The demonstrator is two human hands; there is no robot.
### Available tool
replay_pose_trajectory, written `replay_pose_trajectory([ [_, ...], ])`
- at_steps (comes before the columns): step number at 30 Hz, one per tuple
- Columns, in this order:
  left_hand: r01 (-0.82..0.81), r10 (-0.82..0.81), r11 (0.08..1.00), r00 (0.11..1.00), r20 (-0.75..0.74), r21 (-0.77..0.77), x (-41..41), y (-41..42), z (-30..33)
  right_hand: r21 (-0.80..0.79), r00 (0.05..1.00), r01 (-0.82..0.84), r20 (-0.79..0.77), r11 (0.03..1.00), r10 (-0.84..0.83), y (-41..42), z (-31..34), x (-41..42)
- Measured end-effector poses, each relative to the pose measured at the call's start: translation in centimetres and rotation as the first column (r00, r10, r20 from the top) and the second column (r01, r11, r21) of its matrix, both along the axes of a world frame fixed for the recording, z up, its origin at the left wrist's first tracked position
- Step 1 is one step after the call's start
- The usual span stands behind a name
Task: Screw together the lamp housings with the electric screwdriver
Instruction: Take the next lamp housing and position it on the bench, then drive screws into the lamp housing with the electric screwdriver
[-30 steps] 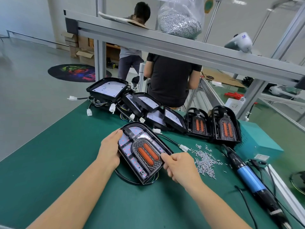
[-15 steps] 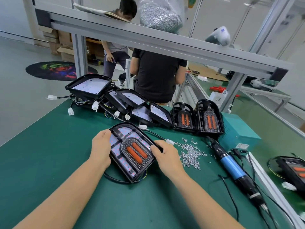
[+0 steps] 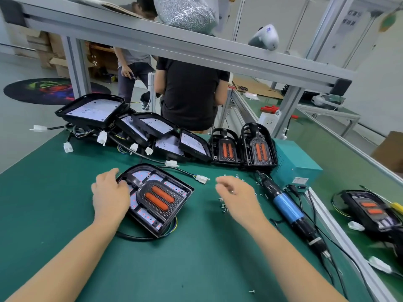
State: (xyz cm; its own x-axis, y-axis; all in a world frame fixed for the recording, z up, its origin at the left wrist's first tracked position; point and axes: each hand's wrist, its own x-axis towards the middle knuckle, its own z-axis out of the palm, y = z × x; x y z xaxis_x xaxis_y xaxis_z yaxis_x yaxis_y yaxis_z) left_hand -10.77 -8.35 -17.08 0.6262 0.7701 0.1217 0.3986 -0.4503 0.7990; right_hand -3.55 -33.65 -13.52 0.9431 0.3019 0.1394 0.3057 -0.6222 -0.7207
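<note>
Fingers (image 3: 118,184) of left hand (image 3: 110,196) touch one lamp housing (image 3: 156,199)

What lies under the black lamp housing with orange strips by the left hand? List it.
A black cable loops out from beneath the black lamp housing with orange strips, with coloured wires at its near corner, all on the green table mat. Anything further underneath is covered.

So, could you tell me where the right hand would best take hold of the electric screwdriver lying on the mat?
Probably around the blue barrel of the electric screwdriver, coming from above and from its left, where the right hand already is. It lies flat, that section is bare and round, and the cables trail from the near end.
</note>
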Motion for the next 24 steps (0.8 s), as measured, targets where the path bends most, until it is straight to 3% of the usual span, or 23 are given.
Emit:
replay_pose_trajectory([
  [4, 0.012, -0.044, 0.987, 0.979, 0.200, 0.159, -0.8, -1.5, 2.4, -0.140, 0.965, 0.221, 0.178, 0.965, -0.195, -6.5, 0.4, 1.0],
  [6, 0.079, -0.165, 0.960, 0.935, 0.315, 0.269, -0.9, -3.3, 4.0, -0.208, 0.935, 0.328, 0.208, 0.921, -0.286, -9.7, 0.0, 1.4],
  [8, 0.244, -0.362, 0.914, 0.853, 0.376, 0.325, -1.1, -6.0, 5.3, -0.302, 0.915, 0.400, 0.190, 0.865, -0.356, -12.2, -0.5, 1.6],
  [10, 0.500, -0.609, 0.788, 0.719, 0.334, 0.360, -1.5, -9.1, 5.8, -0.403, 0.901, 0.433, 0.164, 0.807, -0.402, -14.0, -1.2, 1.7],
  [12, 0.730, -0.812, 0.583, 0.542, 0.219, 0.356, -1.8, -11.9, 5.1, -0.444, 0.900, 0.427, 0.126, 0.788, -0.417, -14.8, -2.0, 1.6],
  [15, 0.926, -0.953, 0.298, 0.301, 0.023, 0.233, -2.0, -14.9, 3.0, -0.501, 0.912, 0.383, 0.074, 0.776, -0.402, -15.2, -2.9, 1.3],
  [17, 0.971, -0.978, 0.178, 0.193, -0.084, 0.157, -2.3, -16.1, 1.5, -0.533, 0.915, 0.381, 0.099, 0.755, -0.392, -15.2, -3.3, 1.2],
  [20, 0.990, -0.983, 0.113, 0.124, -0.132, 0.087, -2.9, -17.1, 0.1, -0.577, 0.905, 0.409, 0.159, 0.707, -0.394, -15.0, -3.4, 1.1],
  [24, 0.990, -0.982, 0.108, 0.120, -0.148, 0.088, -3.5, -17.6, -0.3, -0.599, 0.906, 0.408, 0.171, 0.689, -0.388, -14.2, -3.2, 1.5],
])
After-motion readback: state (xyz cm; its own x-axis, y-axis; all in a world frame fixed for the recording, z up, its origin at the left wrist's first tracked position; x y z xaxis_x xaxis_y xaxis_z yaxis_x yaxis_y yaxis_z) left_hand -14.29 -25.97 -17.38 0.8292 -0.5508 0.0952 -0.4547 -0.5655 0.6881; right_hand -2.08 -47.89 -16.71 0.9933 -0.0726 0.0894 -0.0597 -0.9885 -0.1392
